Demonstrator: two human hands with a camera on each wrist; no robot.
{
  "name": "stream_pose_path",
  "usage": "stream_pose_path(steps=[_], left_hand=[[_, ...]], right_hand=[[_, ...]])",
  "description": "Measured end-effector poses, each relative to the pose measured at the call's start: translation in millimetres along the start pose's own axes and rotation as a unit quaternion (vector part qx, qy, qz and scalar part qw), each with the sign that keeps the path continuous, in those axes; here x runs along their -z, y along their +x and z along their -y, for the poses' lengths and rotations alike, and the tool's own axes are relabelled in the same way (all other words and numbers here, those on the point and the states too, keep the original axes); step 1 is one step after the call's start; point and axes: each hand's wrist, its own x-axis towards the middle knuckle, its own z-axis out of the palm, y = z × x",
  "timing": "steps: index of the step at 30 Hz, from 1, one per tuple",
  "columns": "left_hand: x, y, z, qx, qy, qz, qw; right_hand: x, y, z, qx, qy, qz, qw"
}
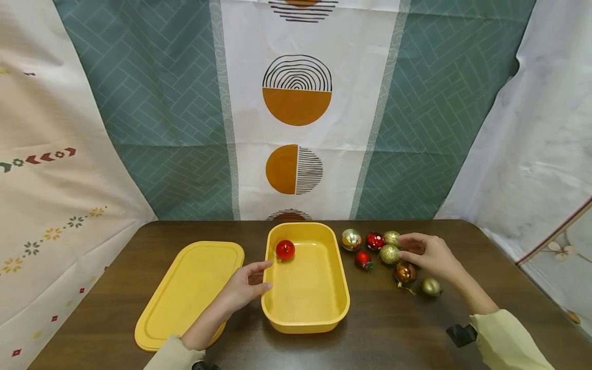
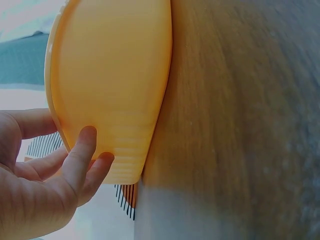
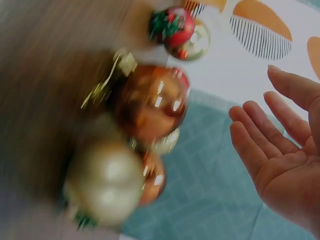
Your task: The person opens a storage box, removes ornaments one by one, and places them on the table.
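Observation:
A yellow plastic container point(image 1: 305, 327) stands on the table with one shiny red ball ornament point(image 1: 285, 250) inside, near its far left corner. My left hand point(image 1: 245, 285) is at the container's left side, its relaxed fingers touching the rim and outer wall in the left wrist view. Over on the right, my right hand point(image 1: 430, 254) hovers by a group of ball ornaments with nothing in it, fingers spread and loosely bent. Closest to its fingertips is a glittery gold ball point(image 1: 389, 254). A shiny copper ball point(image 1: 404, 273) and a matte gold ball point(image 1: 431, 287) lie nearer me.
A flat yellow lid point(image 1: 191, 293) lies left of the container. Between container and right hand are a silvery gold ball point(image 1: 351, 239), a white-spotted red ball point(image 1: 374, 241) and a red ball with green trim point(image 1: 363, 260). A patterned curtain point(image 1: 296, 169) hangs behind the table.

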Motion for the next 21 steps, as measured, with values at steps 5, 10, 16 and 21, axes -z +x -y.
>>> stream_pose_path(steps=[5, 10, 16, 21], left_hand=[[0.5, -0.7, 0.6, -0.001, 0.0, -0.001, 1.0], [1.2, -0.2, 1.8, -0.003, 0.002, -0.002, 1.0], [1.7, 0.7, 2.3, -0.002, 0.012, 0.002, 0.9999], [1.7, -1.2, 1.0, -0.008, 0.014, 0.004, 0.9999]], right_hand=[[-17.7, 17.1, 13.9, 0.008, 0.042, 0.029, 0.9987], [-36.5, 32.7, 30.6, 0.026, 0.058, 0.056, 0.9963], [-58.9, 47.8, 48.9, 0.062, 0.06, 0.097, 0.9916], [-77.7, 60.4, 62.8, 0.105, 0.046, 0.118, 0.9864]])
